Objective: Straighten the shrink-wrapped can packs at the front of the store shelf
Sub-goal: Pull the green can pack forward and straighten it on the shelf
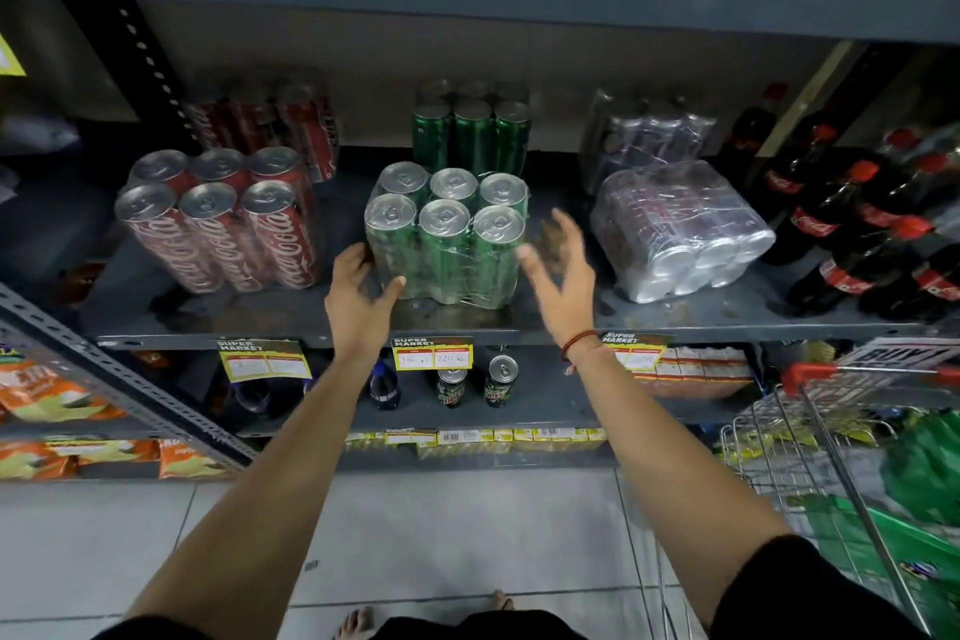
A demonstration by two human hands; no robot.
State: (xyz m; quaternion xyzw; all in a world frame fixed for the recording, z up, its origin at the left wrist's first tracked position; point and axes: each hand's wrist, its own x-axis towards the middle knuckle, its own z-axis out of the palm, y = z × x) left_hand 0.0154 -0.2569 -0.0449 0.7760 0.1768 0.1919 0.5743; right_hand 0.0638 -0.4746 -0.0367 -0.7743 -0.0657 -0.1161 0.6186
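Observation:
Three shrink-wrapped can packs stand along the front of the grey shelf (675, 317). The red cola pack (223, 224) is upright at the left. The green pack (447, 234) is upright in the middle. The silver pack (680, 229) lies tipped on its side at the right, can ends facing me. My left hand (361, 296) touches the green pack's lower left corner, thumb on its front, fingers along its side. My right hand (561, 260) hovers just right of the green pack, fingers spread, slightly blurred, holding nothing.
Behind each front pack stands a second pack: red (270, 120), green (470, 130), silver (644, 135). Cola bottles (857, 224) crowd the shelf's right end. Yellow price tags (432, 352) hang on the shelf edge. A wire shopping cart (841, 457) stands at my lower right.

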